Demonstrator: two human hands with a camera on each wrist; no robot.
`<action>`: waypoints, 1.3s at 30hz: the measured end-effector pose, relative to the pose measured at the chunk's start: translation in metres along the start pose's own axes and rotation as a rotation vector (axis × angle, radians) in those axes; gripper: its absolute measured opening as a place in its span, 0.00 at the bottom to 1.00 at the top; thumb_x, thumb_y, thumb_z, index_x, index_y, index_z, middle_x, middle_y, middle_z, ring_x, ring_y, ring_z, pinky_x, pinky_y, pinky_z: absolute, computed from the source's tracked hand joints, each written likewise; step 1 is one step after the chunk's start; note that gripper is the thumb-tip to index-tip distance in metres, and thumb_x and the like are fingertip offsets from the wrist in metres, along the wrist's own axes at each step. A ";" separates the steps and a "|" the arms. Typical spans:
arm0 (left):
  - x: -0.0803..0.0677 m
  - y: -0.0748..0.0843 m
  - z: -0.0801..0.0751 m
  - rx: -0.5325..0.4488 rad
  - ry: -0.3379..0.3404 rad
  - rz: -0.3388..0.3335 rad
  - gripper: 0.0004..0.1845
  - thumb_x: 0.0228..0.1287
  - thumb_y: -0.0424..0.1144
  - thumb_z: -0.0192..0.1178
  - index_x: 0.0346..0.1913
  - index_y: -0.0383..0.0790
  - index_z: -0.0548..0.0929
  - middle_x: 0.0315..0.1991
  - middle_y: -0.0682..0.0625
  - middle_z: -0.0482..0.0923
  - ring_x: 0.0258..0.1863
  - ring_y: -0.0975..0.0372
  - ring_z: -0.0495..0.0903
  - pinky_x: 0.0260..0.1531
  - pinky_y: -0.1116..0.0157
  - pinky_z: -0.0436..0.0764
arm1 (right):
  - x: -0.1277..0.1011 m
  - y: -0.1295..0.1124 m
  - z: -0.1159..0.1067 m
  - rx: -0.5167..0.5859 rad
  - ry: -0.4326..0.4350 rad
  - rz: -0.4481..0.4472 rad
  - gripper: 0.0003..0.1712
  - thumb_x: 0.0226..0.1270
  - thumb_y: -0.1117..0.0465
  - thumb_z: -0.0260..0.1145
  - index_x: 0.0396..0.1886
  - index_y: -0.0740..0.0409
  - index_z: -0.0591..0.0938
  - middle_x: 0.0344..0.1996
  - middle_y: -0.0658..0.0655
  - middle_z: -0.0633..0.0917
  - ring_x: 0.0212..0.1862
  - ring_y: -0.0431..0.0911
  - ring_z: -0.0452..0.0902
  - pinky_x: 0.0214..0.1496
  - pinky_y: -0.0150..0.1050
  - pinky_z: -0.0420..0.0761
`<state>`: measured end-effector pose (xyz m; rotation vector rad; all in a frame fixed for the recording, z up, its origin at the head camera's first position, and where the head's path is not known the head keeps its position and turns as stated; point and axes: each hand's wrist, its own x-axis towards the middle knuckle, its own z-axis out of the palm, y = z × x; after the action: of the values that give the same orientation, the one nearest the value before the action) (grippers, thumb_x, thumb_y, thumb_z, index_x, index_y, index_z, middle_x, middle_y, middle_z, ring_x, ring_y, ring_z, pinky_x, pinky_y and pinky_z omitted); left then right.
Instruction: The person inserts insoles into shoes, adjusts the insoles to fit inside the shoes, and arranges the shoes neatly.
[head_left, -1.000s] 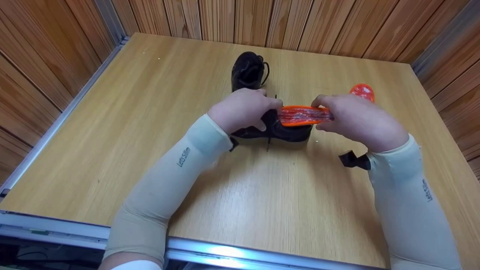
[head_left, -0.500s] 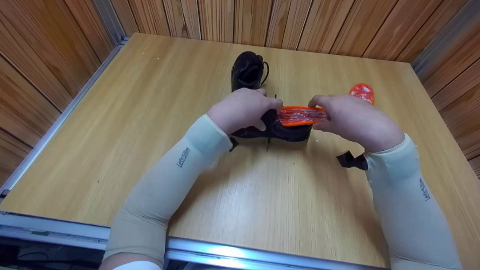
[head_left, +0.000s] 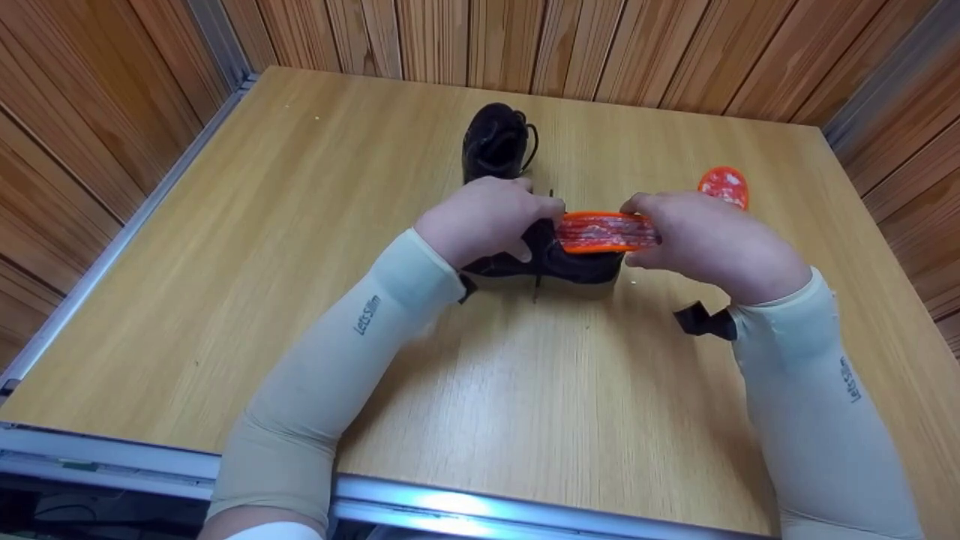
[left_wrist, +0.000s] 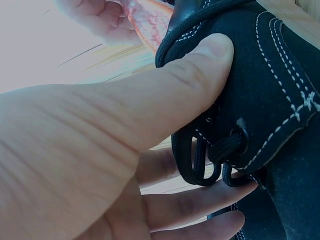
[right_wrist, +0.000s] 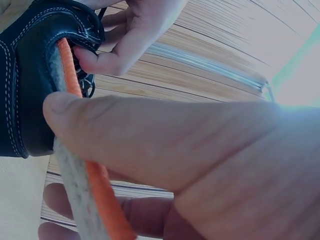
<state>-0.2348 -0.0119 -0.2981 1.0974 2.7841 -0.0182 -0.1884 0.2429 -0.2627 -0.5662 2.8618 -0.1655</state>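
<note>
A black lace-up shoe [head_left: 581, 266] lies crosswise on the table under both hands. My left hand [head_left: 484, 217] holds it by the lacing; in the left wrist view the thumb presses the stitched eyelet flap [left_wrist: 270, 100] while the fingers lie beneath. Partly inside the shoe's opening is an orange-edged insole [head_left: 604, 232] with a red and white marbled face. My right hand [head_left: 712, 236] grips the insole's outer end, thumb on one side and fingers on the other, as the right wrist view shows. The insole's front part is hidden in the shoe.
A second black shoe [head_left: 495, 142] stands just behind the left hand, a lace looping off its side. Beyond the right hand lies another orange-edged insole [head_left: 724, 184], partly covered by that hand. Wood-panelled walls [head_left: 502, 45] border the table [head_left: 360, 165].
My right hand has shifted slightly left with the insole, most of it in the first half second. The left hand and the shoe have stayed in place.
</note>
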 end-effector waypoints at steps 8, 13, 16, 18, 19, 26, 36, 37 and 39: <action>-0.001 -0.001 0.000 -0.012 0.016 0.002 0.33 0.68 0.47 0.78 0.73 0.63 0.78 0.70 0.44 0.81 0.59 0.50 0.85 0.67 0.50 0.84 | -0.005 0.004 -0.004 0.002 -0.006 0.010 0.32 0.69 0.55 0.80 0.69 0.59 0.81 0.54 0.64 0.90 0.46 0.54 0.85 0.49 0.54 0.83; -0.003 -0.001 0.000 -0.023 0.021 0.000 0.33 0.67 0.48 0.77 0.73 0.64 0.78 0.68 0.45 0.82 0.56 0.50 0.85 0.66 0.50 0.85 | -0.006 0.003 -0.005 -0.013 0.000 -0.002 0.27 0.70 0.58 0.78 0.65 0.58 0.83 0.49 0.61 0.91 0.41 0.51 0.84 0.44 0.50 0.80; -0.003 -0.001 0.000 -0.026 0.020 -0.003 0.33 0.67 0.48 0.77 0.73 0.64 0.78 0.68 0.45 0.82 0.56 0.51 0.85 0.66 0.50 0.85 | -0.006 0.002 -0.005 -0.008 -0.006 0.006 0.26 0.71 0.58 0.77 0.65 0.58 0.83 0.49 0.62 0.91 0.42 0.52 0.84 0.45 0.51 0.81; -0.003 -0.001 0.000 -0.028 0.019 -0.003 0.34 0.67 0.48 0.77 0.73 0.64 0.78 0.68 0.45 0.82 0.56 0.51 0.85 0.66 0.51 0.85 | -0.006 0.002 -0.005 -0.003 -0.012 0.015 0.26 0.72 0.58 0.77 0.67 0.58 0.82 0.50 0.63 0.90 0.44 0.53 0.84 0.46 0.51 0.81; -0.003 0.000 0.000 -0.028 0.018 -0.004 0.34 0.67 0.48 0.77 0.73 0.64 0.78 0.69 0.45 0.82 0.56 0.51 0.85 0.67 0.50 0.84 | -0.006 0.001 -0.005 0.000 -0.015 0.019 0.27 0.72 0.58 0.76 0.67 0.58 0.82 0.51 0.63 0.90 0.44 0.53 0.83 0.46 0.51 0.81; -0.003 0.000 -0.001 -0.025 0.011 -0.009 0.34 0.67 0.48 0.78 0.74 0.65 0.77 0.69 0.45 0.82 0.56 0.51 0.85 0.66 0.50 0.85 | -0.005 0.000 -0.004 0.007 -0.004 0.019 0.28 0.72 0.58 0.77 0.68 0.57 0.81 0.52 0.64 0.90 0.44 0.54 0.83 0.44 0.49 0.81; -0.002 -0.001 0.002 -0.020 0.029 0.010 0.33 0.67 0.47 0.78 0.73 0.63 0.78 0.67 0.45 0.83 0.55 0.51 0.85 0.65 0.50 0.85 | -0.002 -0.001 -0.002 0.003 0.013 -0.004 0.26 0.73 0.59 0.76 0.67 0.57 0.82 0.52 0.64 0.90 0.42 0.53 0.83 0.45 0.50 0.82; -0.002 -0.001 0.002 -0.017 0.032 0.014 0.33 0.67 0.47 0.78 0.73 0.62 0.78 0.66 0.45 0.83 0.55 0.51 0.85 0.64 0.50 0.86 | -0.001 -0.001 -0.001 0.001 0.013 -0.005 0.26 0.73 0.59 0.76 0.67 0.58 0.82 0.51 0.64 0.90 0.42 0.53 0.83 0.44 0.49 0.82; -0.002 -0.001 0.002 -0.016 0.036 0.020 0.33 0.67 0.46 0.78 0.72 0.62 0.79 0.65 0.45 0.83 0.54 0.51 0.85 0.63 0.50 0.86 | -0.001 -0.001 -0.001 0.001 0.013 -0.006 0.25 0.73 0.59 0.76 0.66 0.58 0.82 0.51 0.63 0.90 0.42 0.52 0.83 0.45 0.49 0.82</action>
<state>-0.2337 -0.0145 -0.2995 1.1326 2.7997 0.0265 -0.1875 0.2421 -0.2614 -0.5750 2.8729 -0.1718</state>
